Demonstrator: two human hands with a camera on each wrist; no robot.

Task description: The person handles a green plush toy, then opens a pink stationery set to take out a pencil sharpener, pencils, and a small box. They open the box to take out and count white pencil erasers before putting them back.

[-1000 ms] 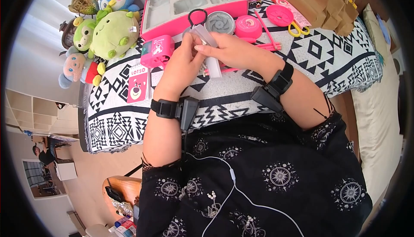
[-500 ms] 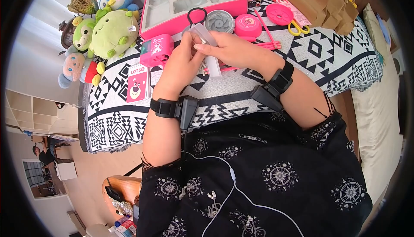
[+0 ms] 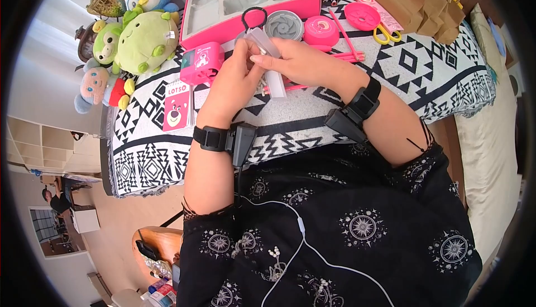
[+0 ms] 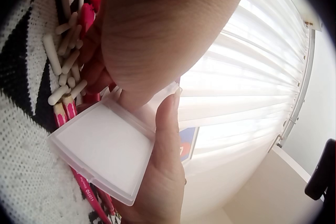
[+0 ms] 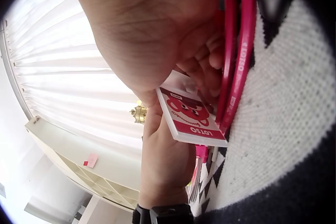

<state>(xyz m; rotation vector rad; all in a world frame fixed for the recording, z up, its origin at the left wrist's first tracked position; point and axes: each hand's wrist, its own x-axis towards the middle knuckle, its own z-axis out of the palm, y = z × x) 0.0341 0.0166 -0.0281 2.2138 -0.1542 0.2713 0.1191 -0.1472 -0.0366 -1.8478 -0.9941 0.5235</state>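
Both hands meet over the near part of the table, around a small translucent plastic case (image 3: 273,85). My right hand (image 3: 298,63) grips it, thumb (image 4: 167,116) along its edge. The fingers of my left hand (image 3: 234,81) are curled at its far end, and part of what they touch is hidden. In the right wrist view the case has a red bear label (image 5: 190,116) reading LOTSO. Several short white sticks (image 4: 67,58) lie loose on the cloth beside the hands. Pink pencils (image 4: 62,116) lie under and beside the case.
A pink pencil sharpener (image 3: 202,63) and a LOTSO notepad (image 3: 177,107) lie to the left. Behind stand an open pink box (image 3: 251,25) and a round grey dish (image 3: 285,26). Yellow-handled scissors (image 3: 386,37) and paper bags (image 3: 402,8) are at right, plush toys (image 3: 146,41) at left.
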